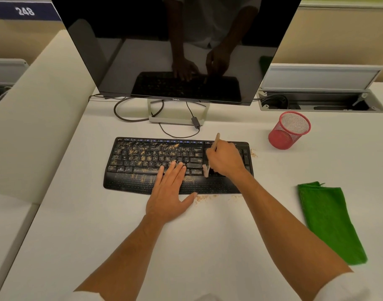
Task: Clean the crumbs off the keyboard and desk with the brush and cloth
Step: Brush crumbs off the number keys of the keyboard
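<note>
A black keyboard lies on the white desk, its left and middle keys strewn with tan crumbs. My left hand rests flat on the palm rest, straight fingers reaching onto the lower keys. My right hand grips a small wooden-handled brush over the keyboard's right end, its pale bristles touching the keys. More crumbs lie on the desk just in front of the keyboard and some by its right edge. A folded green cloth lies on the desk at the right.
A dark monitor on a silver stand rises behind the keyboard, cables looping at its base. A red mesh cup stands at the right rear, in front of an open cable tray. A cream partition borders the left.
</note>
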`<state>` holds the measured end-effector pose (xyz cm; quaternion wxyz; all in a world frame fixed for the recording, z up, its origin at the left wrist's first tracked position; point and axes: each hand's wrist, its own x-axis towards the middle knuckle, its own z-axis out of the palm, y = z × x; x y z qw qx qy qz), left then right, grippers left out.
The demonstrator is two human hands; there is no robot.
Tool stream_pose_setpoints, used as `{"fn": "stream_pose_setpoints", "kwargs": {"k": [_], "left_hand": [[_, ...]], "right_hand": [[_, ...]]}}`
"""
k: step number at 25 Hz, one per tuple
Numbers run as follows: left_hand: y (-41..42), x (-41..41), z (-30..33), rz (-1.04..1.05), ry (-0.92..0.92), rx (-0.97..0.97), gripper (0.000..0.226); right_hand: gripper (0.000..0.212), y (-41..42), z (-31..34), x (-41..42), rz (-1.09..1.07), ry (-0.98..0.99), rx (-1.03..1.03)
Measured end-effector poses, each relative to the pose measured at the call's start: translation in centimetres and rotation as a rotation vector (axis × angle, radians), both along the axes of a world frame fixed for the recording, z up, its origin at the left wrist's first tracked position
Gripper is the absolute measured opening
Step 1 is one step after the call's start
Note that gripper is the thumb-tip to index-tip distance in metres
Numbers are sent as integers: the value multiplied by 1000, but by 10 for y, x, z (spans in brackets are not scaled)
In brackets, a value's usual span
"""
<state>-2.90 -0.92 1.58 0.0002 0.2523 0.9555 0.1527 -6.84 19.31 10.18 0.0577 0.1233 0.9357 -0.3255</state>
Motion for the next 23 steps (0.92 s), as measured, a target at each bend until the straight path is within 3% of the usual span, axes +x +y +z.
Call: {"fn": "stream_pose_setpoints", "kwargs": {"k": [4, 7, 10, 15, 23], "left_hand": [[0, 0, 1, 2, 1, -5, 84], [0, 0, 1, -4, 1, -10, 84], [-1, -1, 0, -7, -9, 1, 84], [-1, -1, 0, -10, -24, -11, 83], [-1, -1, 1, -14, -31, -21, 83]], "right_hand": [[47, 9, 1, 13, -50, -95, -245], [56, 18, -1, 14, -298, 200, -290], [45, 28, -5, 12, -399, 309, -256], [19, 42, -11, 6, -344, 331, -105], [17, 12, -12, -28, -143, 232, -126]]}}
